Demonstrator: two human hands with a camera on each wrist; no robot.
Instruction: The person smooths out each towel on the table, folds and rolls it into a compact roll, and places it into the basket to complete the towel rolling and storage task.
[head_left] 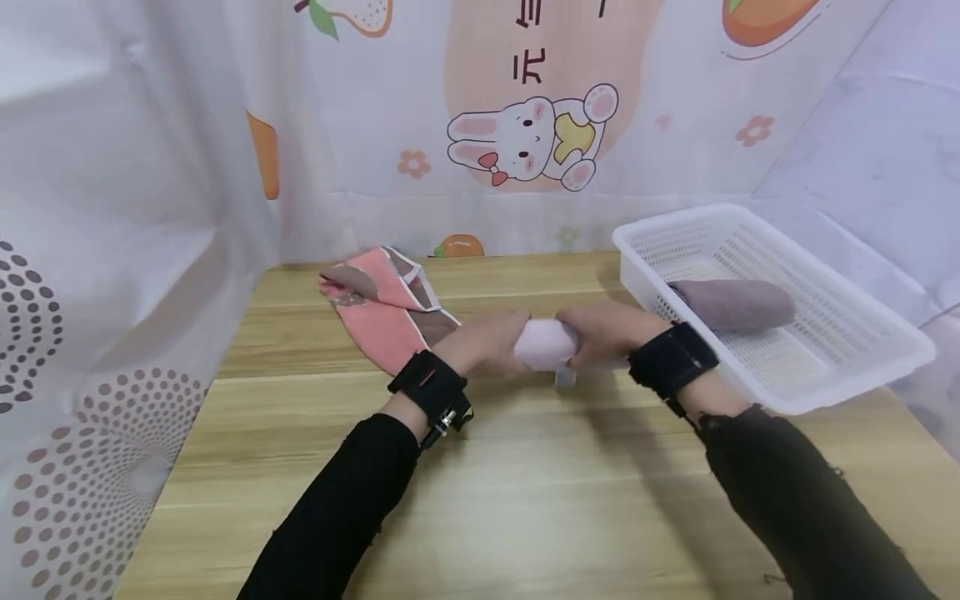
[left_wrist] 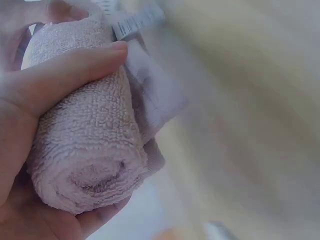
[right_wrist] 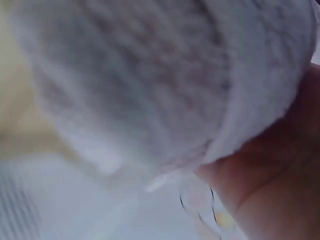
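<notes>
Above the table, both hands hold a pale lilac terry towel [head_left: 545, 344] rolled into a thick cylinder. My left hand [head_left: 487, 343] grips its left side; in the left wrist view the thumb lies across the roll [left_wrist: 90, 125] and fingers curl underneath. The spiral end of the roll faces that camera. A loose flap hangs off the side, with a white printed label [left_wrist: 137, 23] near it. My right hand [head_left: 606, 330] grips the roll's right side, and the right wrist view shows the towel [right_wrist: 150, 75] blurred and close, with the hand [right_wrist: 275, 175] against it.
To the right stands a white plastic basket [head_left: 840, 292] with a rolled mauve towel [head_left: 738, 304] inside. A coral-pink and brown cloth with white edging [head_left: 375, 321] lies crumpled at the table's back left. Behind the wooden table [head_left: 495, 508] hangs a printed curtain [head_left: 360, 158].
</notes>
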